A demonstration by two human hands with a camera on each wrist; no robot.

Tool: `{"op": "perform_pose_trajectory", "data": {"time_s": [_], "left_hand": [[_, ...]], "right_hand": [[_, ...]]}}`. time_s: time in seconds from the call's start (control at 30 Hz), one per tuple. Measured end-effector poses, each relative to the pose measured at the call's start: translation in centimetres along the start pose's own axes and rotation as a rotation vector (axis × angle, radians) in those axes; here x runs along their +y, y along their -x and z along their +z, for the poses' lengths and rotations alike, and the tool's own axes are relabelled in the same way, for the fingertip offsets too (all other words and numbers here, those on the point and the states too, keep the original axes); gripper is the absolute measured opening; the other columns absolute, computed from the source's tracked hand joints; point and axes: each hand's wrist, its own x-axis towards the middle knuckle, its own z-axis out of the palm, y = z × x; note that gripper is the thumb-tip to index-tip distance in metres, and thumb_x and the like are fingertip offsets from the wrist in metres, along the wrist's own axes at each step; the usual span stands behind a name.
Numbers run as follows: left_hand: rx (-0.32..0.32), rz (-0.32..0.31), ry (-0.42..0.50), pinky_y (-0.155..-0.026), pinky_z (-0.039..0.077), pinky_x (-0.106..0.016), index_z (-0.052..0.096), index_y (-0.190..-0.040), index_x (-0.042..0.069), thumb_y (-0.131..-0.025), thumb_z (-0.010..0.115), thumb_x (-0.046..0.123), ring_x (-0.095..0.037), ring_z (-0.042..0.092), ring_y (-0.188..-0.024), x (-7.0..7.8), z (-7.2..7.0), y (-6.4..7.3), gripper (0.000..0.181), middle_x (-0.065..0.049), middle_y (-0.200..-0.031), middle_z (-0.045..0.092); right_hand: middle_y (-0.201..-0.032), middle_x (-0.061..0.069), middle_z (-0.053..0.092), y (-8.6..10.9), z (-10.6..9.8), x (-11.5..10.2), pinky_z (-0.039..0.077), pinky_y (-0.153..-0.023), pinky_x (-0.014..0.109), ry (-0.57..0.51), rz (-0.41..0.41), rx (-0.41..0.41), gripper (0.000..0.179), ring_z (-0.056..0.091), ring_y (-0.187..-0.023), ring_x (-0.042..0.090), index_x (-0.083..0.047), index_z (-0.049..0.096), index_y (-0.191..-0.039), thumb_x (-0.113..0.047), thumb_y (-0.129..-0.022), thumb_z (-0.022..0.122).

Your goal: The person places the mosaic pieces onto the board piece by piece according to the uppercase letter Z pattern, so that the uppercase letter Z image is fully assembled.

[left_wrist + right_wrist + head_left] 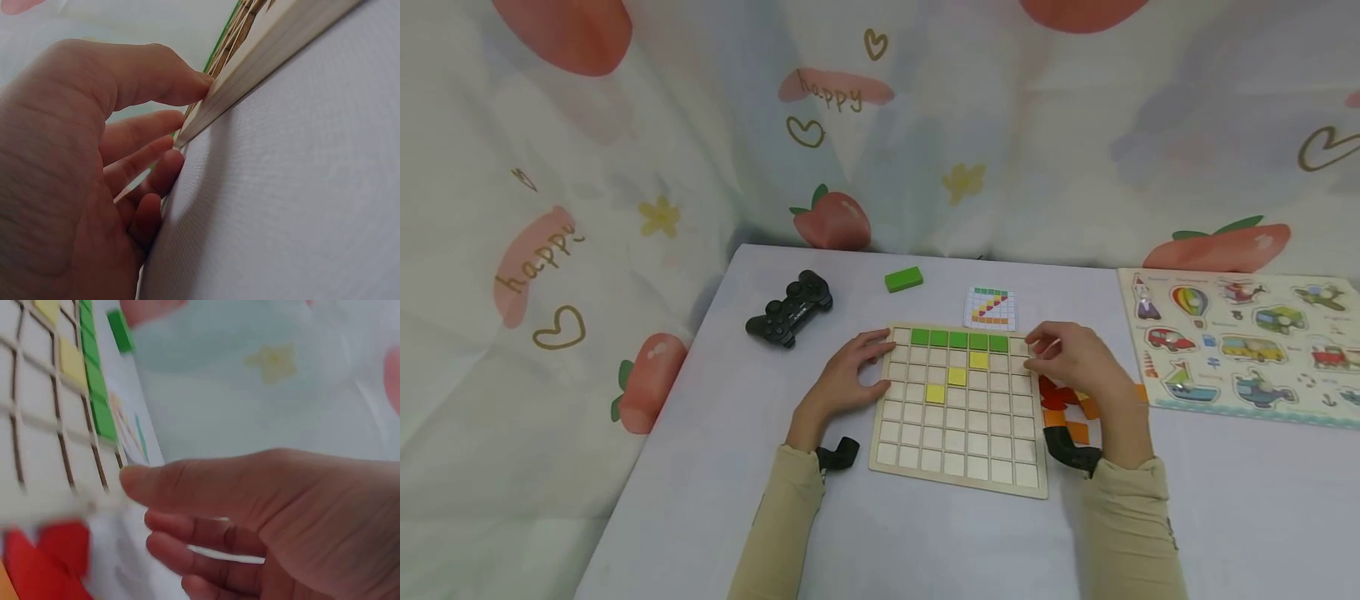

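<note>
A wooden grid board (955,450) lies on the table between the two hands. Several green square tiles (958,340) fill part of its top row, and 3 yellow square tiles (957,377) form a diagonal below. At the board's left edge, my left hand (848,373) touches the rim with thumb and fingertips, as the left wrist view shows. On the opposite side, my right hand (1075,354) has its thumb against the upper right edge; its other fingers bend loosely beside it. Red and orange tiles (1077,432) lie partly hidden under the right forearm.
Behind the board are a green block (903,279) and a small pattern card (990,309) with coloured squares. A black game controller (790,308) sits at the back left. To the right lies a picture puzzle board (1247,346). A printed cloth hangs behind the table.
</note>
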Motion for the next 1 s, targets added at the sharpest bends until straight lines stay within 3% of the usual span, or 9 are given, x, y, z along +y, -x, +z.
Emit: {"op": "perform_pose_trajectory", "data": {"time_s": [0.1, 0.2, 0.43, 0.63, 0.7, 0.87, 1.0], "left_hand": [[-0.004, -0.008, -0.003, -0.096, 0.043, -0.037, 0.059, -0.138, 0.015, -0.083, 0.073, 0.020, -0.014, 0.055, -0.111, 0.0, 0.1, 0.0, 0.057, 0.005, -0.151, 0.042], [-0.002, -0.005, -0.003, -0.096, 0.043, -0.037, 0.058, -0.138, 0.015, -0.083, 0.073, 0.019, -0.014, 0.055, -0.111, 0.0, 0.1, -0.1, 0.057, 0.005, -0.151, 0.042], [-0.010, -0.004, -0.007, -0.096, 0.043, -0.037, 0.058, -0.138, 0.015, -0.083, 0.073, 0.020, -0.014, 0.055, -0.110, 0.0, -0.1, 0.2, 0.057, 0.004, -0.151, 0.042], [0.007, 0.035, 0.017, -0.095, 0.043, -0.039, 0.060, -0.136, 0.011, -0.082, 0.072, 0.019, -0.015, 0.055, -0.108, -0.3, -0.2, 0.3, 0.057, 0.000, -0.150, 0.044], [0.009, 0.048, 0.023, -0.095, 0.043, -0.039, 0.060, -0.136, 0.011, -0.082, 0.072, 0.019, -0.015, 0.054, -0.107, -0.4, -0.1, 0.2, 0.056, 0.000, -0.149, 0.045], [0.023, 0.056, 0.036, -0.093, 0.044, -0.039, 0.060, -0.135, 0.012, -0.081, 0.072, 0.019, -0.014, 0.055, -0.106, -0.6, 0.1, 0.1, 0.056, 0.001, -0.149, 0.045], [0.023, 0.054, 0.038, -0.092, 0.045, -0.038, 0.060, -0.136, 0.012, -0.081, 0.072, 0.019, -0.014, 0.055, -0.106, -0.6, 0.2, 0.1, 0.056, 0.002, -0.149, 0.045]], "right_hand": [[-0.108, 0.023, 0.061, 1.1, -1.7, 2.3, 0.052, -0.070, 0.036, -0.023, 0.111, -0.007, 0.039, 0.054, -0.094, 0.036, 0.002, 0.062, -0.117, -0.021, -0.087, 0.074], [-0.109, 0.024, 0.061, 1.9, -2.8, 3.9, 0.050, -0.069, 0.031, -0.042, 0.158, -0.021, 0.041, 0.054, -0.092, 0.034, 0.003, 0.062, -0.118, -0.022, -0.087, 0.074], [-0.099, 0.016, 0.063, 2.9, -3.3, 4.1, 0.049, -0.068, 0.032, -0.062, 0.141, -0.048, 0.036, 0.056, -0.086, 0.029, 0.003, 0.065, -0.113, -0.017, -0.085, 0.075], [-0.086, 0.009, 0.060, 3.3, -2.7, 4.2, 0.047, -0.064, 0.034, -0.023, 0.102, -0.079, 0.031, 0.054, -0.077, 0.024, 0.003, 0.067, -0.107, -0.010, -0.081, 0.078], [-0.087, 0.010, 0.060, 3.2, -2.4, 4.4, 0.047, -0.063, 0.033, 0.002, 0.095, -0.046, 0.030, 0.054, -0.078, 0.025, 0.002, 0.067, -0.107, -0.010, -0.082, 0.078], [-0.096, 0.017, 0.060, 2.7, -1.4, 4.6, 0.045, -0.067, 0.036, 0.081, 0.076, 0.135, 0.030, 0.053, -0.085, 0.030, 0.000, 0.068, -0.110, -0.016, -0.086, 0.074], [-0.100, 0.019, 0.058, 2.7, -1.4, 4.7, 0.045, -0.069, 0.038, 0.060, 0.103, 0.128, 0.035, 0.052, -0.089, 0.033, 0.000, 0.067, -0.115, -0.016, -0.085, 0.075]]}}
